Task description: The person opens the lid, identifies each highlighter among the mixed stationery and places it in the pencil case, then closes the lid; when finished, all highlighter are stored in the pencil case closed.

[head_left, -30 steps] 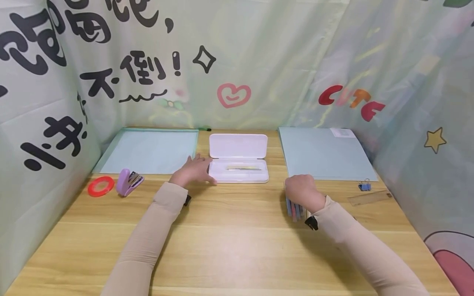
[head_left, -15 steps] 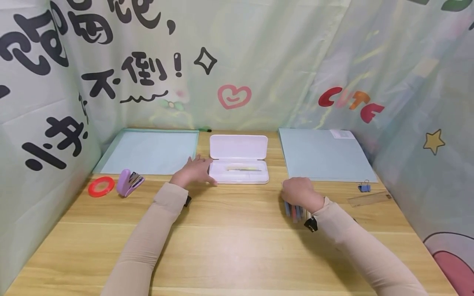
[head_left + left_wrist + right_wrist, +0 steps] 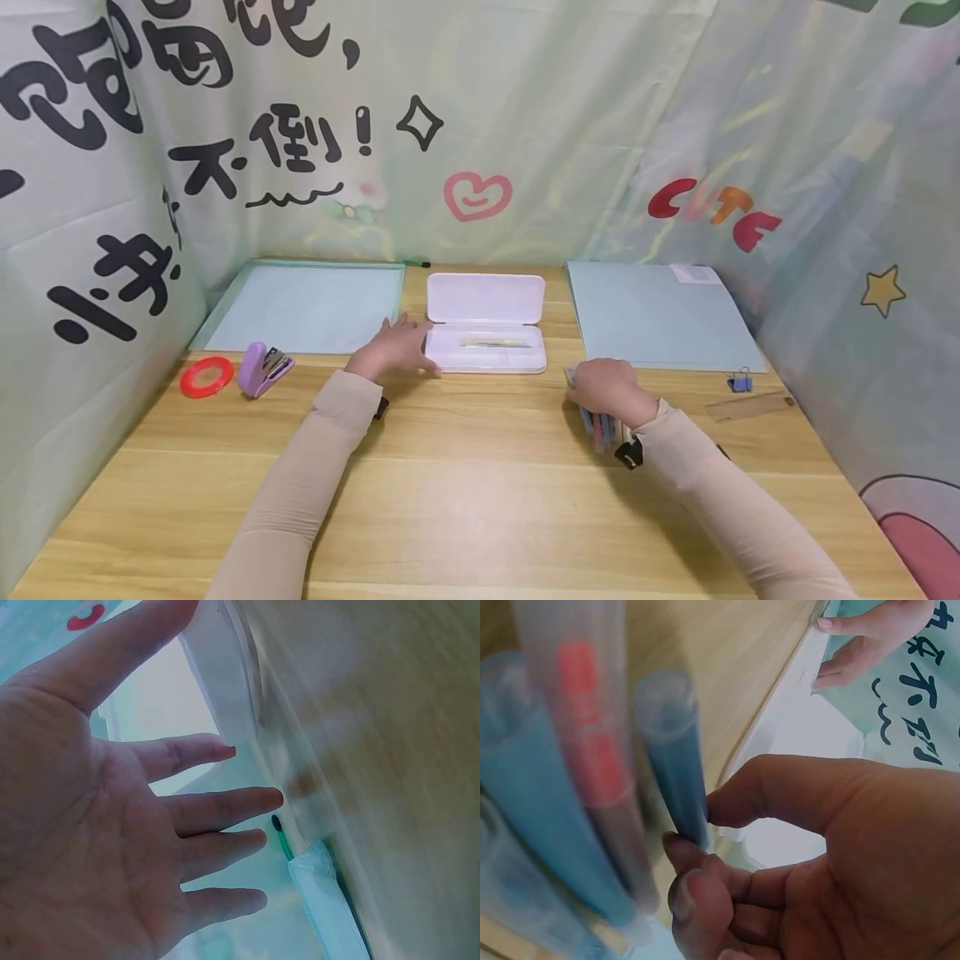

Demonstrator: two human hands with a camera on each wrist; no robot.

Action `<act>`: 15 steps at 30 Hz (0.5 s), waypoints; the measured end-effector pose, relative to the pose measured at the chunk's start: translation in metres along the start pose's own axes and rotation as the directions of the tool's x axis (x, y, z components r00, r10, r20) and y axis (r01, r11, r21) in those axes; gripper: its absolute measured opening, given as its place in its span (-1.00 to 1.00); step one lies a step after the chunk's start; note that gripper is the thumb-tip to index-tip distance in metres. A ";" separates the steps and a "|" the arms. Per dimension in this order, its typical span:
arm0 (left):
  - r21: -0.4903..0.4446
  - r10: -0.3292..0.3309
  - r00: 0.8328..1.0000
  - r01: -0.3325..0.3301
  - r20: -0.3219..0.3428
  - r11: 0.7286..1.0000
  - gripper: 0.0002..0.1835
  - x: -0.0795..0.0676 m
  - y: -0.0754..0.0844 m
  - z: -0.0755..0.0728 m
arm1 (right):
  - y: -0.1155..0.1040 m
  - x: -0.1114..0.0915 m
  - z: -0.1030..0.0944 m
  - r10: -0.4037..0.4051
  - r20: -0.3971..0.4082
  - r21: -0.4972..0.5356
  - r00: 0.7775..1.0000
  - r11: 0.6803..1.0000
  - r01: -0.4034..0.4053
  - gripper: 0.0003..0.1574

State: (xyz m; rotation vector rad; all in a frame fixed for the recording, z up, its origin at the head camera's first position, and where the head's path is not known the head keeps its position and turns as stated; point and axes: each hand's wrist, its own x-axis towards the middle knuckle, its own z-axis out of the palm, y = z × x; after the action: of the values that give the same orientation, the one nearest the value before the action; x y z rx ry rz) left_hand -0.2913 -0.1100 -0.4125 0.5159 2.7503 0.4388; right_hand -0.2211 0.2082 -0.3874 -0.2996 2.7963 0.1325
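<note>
An open white pencil case point(image 3: 486, 299) stands at the back middle, with a thin yellowish pen-like item point(image 3: 495, 342) in its tray. At its left edge is my left hand point(image 3: 393, 346), thumb and fingers spread and straight in the left wrist view. My right hand point(image 3: 609, 387) is to the right of the case. In the right wrist view, its thumb and index finger pinch a dark blue pen point(image 3: 673, 761). Beside that pen are a red-marked pen point(image 3: 600, 761) and blue pens point(image 3: 551, 787). From above, the right hand partly hides these pens point(image 3: 600, 429).
Pale blue folders lie at the back left point(image 3: 307, 308) and back right point(image 3: 663, 317). A red tape ring point(image 3: 206, 361) and purple stapler point(image 3: 258, 371) are on the left. A blue binder clip point(image 3: 739, 382) and a ruler point(image 3: 750, 406) lie on the right. A printed curtain encloses the table.
My right hand has shifted slightly left, and the end of a pen now shows past its fingers. My left hand has stayed by the pencil case.
</note>
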 end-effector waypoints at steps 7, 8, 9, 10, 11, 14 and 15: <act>0.025 0.002 1.000 -0.002 -0.003 1.000 -0.01 0.000 0.000 0.000 | -0.009 0.006 -0.017 -0.043 -0.199 -0.019 0.979 0.999 0.040 -0.68; 0.029 0.002 1.000 -0.002 -0.002 1.000 -0.01 0.000 0.000 0.000 | -0.011 0.008 -0.019 -0.052 -0.238 -0.027 0.970 0.999 0.047 -0.70; 0.031 0.005 1.000 -0.005 0.000 1.000 -0.01 0.000 0.000 0.001 | -0.012 0.010 -0.021 -0.064 -0.273 -0.036 0.960 0.998 0.056 -0.71; 0.029 0.004 1.000 -0.004 0.001 1.000 -0.01 0.000 0.000 0.001 | -0.014 0.012 -0.022 -0.075 -0.303 -0.047 0.950 0.997 0.064 -0.72; 0.029 0.001 1.000 -0.001 0.001 1.000 -0.01 0.000 0.000 0.001 | -0.017 0.014 -0.024 -0.087 -0.331 -0.057 0.939 0.996 0.072 -0.73; 0.024 -0.003 1.000 0.003 0.005 1.000 0.00 0.000 -0.001 0.001 | -0.025 0.018 -0.028 -0.118 -0.408 -0.081 0.906 0.992 0.092 -0.76; 0.021 -0.003 1.000 0.003 0.005 1.000 0.00 0.000 -0.001 0.001 | -0.029 0.020 -0.029 -0.129 -0.431 -0.094 0.893 0.991 0.098 -0.77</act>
State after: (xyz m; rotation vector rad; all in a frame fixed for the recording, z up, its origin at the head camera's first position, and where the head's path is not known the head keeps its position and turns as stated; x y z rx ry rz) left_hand -0.2911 -0.1106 -0.4142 0.5172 2.7533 0.4073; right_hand -0.2421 0.1730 -0.3683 -0.5738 3.2119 0.1517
